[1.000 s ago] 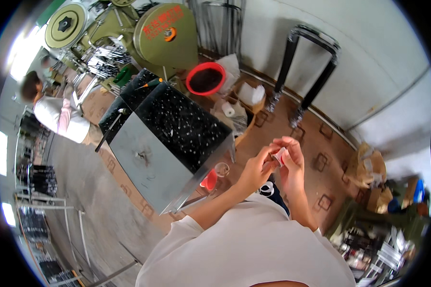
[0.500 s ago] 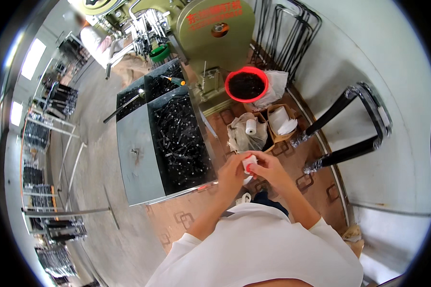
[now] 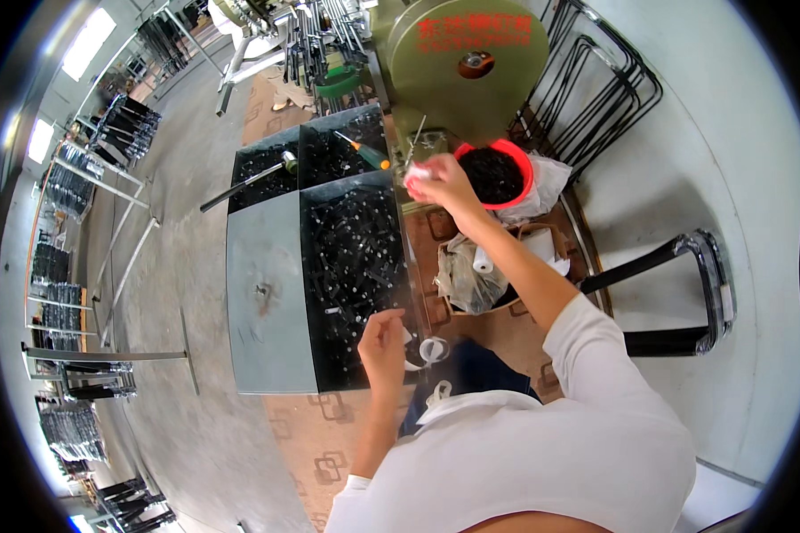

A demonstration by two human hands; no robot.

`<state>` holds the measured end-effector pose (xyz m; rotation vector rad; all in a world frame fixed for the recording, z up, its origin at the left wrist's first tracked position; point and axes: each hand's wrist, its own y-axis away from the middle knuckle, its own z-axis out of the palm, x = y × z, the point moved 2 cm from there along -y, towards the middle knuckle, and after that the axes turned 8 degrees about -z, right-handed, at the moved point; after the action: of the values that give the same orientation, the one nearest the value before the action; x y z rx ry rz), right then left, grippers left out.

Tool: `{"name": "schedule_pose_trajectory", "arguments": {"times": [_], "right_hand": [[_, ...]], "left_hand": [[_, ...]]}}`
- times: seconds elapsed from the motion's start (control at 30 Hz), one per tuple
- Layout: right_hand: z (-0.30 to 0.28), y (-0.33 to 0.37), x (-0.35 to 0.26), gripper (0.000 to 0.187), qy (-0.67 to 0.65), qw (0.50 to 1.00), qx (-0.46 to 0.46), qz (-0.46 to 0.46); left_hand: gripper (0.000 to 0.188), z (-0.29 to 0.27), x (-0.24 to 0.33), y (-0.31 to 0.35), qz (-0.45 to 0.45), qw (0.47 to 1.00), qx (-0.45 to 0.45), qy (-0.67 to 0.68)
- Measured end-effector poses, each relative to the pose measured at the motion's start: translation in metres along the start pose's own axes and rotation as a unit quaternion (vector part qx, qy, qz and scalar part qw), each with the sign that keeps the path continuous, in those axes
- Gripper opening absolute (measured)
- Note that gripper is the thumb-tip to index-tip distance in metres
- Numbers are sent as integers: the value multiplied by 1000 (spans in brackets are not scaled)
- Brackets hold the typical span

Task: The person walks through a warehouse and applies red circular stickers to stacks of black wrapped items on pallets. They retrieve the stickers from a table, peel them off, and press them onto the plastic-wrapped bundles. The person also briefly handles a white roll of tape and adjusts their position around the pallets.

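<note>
My right hand (image 3: 444, 191) is closed around a small red-and-white object (image 3: 420, 178), raised close to a thin upright rod (image 3: 417, 138) on the green machine (image 3: 471, 89). Motion blur and the fingers hide its exact kind. Lower down, my left hand (image 3: 382, 351) is held with bent fingers above the near end of a metal bin (image 3: 309, 311) full of small black parts (image 3: 351, 249). Beside its fingertips show a bit of white strip and a white ring-shaped piece (image 3: 433, 350); whether the fingers grip the strip is unclear.
A hammer-like tool (image 3: 253, 180) and a screwdriver (image 3: 364, 151) lie across the bin's far compartments. Right of the machine sits a red basin (image 3: 523, 178) of dark parts. Nearer are a cardboard box with plastic bags (image 3: 471, 280) and a wrapped black frame (image 3: 684, 284) against the wall.
My hands, together in front of me before, have parted. The right has carried the red-and-white object forward to the machine; the left has come down over the bin's near edge. The view has shifted.
</note>
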<state>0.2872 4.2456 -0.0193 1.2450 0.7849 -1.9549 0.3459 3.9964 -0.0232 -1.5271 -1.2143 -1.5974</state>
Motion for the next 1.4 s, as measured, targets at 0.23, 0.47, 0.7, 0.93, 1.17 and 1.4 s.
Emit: {"name": "schedule_pose_trajectory", "arguments": {"times": [0.23, 0.47, 0.7, 0.93, 1.17, 1.4], "right_hand": [[21, -185, 99, 39, 247, 947, 23, -203], [14, -299, 142, 38, 387, 898, 109, -181], [37, -416, 225, 24, 153, 985, 53, 65], [42, -510, 258, 14, 151, 981, 120, 3], [108, -282, 108, 33, -111, 968, -223, 44], [107, -47, 47, 65, -52, 764, -608, 207]], "left_hand": [[9, 24, 33, -47, -60, 993, 25, 100], [9, 38, 34, -87, -109, 980, 113, 119], [10, 46, 40, -111, -173, 966, 139, 131], [9, 38, 50, -142, -197, 955, 185, 125], [18, 10, 40, -164, -154, 952, 225, 140], [18, -13, 66, -137, 37, 936, 261, 232]]}}
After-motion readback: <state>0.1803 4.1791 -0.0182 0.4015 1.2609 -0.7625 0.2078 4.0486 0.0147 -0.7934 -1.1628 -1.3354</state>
